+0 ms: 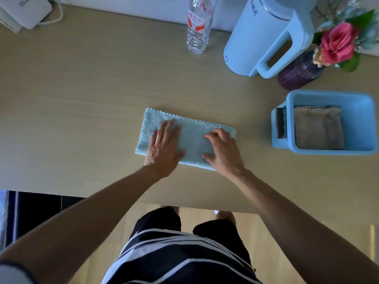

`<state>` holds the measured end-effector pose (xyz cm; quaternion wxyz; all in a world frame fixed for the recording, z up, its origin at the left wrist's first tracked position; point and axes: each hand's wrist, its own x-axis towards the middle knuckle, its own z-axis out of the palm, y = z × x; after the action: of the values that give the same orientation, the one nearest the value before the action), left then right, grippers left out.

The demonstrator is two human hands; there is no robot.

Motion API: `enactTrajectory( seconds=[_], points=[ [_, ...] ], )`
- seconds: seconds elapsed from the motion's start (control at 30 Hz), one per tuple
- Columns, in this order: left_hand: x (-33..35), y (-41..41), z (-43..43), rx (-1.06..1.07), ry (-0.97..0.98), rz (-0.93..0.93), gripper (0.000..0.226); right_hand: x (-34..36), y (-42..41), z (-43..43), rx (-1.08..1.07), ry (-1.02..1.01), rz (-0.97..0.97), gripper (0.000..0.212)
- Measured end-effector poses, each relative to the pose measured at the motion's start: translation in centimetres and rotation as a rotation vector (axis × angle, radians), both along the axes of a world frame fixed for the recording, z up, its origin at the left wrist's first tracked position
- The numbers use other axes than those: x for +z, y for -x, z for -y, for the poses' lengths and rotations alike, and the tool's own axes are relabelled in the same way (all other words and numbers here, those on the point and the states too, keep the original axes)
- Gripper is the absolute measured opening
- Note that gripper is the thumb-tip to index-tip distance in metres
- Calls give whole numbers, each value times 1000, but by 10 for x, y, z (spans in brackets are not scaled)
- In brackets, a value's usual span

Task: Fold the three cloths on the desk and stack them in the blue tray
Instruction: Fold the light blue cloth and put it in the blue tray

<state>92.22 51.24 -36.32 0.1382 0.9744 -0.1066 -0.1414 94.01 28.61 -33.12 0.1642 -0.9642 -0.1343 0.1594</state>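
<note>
Head view: we see the light blue cloth [190, 138] folded into a long strip, mid desk [82, 99]. Left hand [164, 148] lies flat on its left half, fingers straight and pressing. Right hand [222, 150] rests on the right half, fingers arched, tips pressing down. Blue tray [359, 124] sits well right, holding a folded beige cloth [317, 128]. Far side: bottle [198, 27], kettle [266, 33], flower vase [299, 72].

I see a blue kettle [266, 35] beside a purple flower vase [297, 76], far right. A clear bottle [198, 35] stands left.
</note>
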Motion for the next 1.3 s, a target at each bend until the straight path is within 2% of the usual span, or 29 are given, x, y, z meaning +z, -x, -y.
enactTrajectory(
  seconds=[0.13, 0.27, 0.43, 0.5, 0.6, 0.73, 0.8, 0.9, 1.03, 1.13, 1.2, 1.3],
  points=[
    [-11, 8, -7, 7, -40, -3, 85, -9, 15, 20, 82, 147, 67, 81],
    [-11, 0, -12, -66, -89, 23, 88, -14, 27, 32, 82, 233, 64, 87],
    [-5, -46, -31, -369, -120, 38, 86, 11, 54, 9, 64, 285, 64, 74],
    [6, -58, -31, -492, -173, 87, 83, 19, 62, -3, 132, 227, 39, 60],
    [22, -47, -24, -553, -161, 154, 78, 22, 57, -10, 257, 72, -42, 44],
    [14, -4, -23, -572, -20, 108, 60, 10, 38, 3, 442, 101, -37, 56],
    [9, 10, -24, -554, 29, 81, 60, 7, 31, 8, 495, 155, -57, 61],
    [6, 17, -24, -525, 87, 77, 68, 6, 26, 6, 517, 179, -16, 54],
    [5, 23, -33, -574, 15, -27, 103, 3, 25, -7, 430, 128, 80, 25],
    [10, 27, -37, -590, 13, -63, 117, 7, 20, -19, 287, 41, -45, 11],
    [16, 33, -35, -502, 140, -65, 103, 17, 16, -23, 166, -89, -261, 14],
    [32, 39, -28, -137, 513, -32, 39, 34, 15, -21, 20, -315, -530, 22]
  ],
)
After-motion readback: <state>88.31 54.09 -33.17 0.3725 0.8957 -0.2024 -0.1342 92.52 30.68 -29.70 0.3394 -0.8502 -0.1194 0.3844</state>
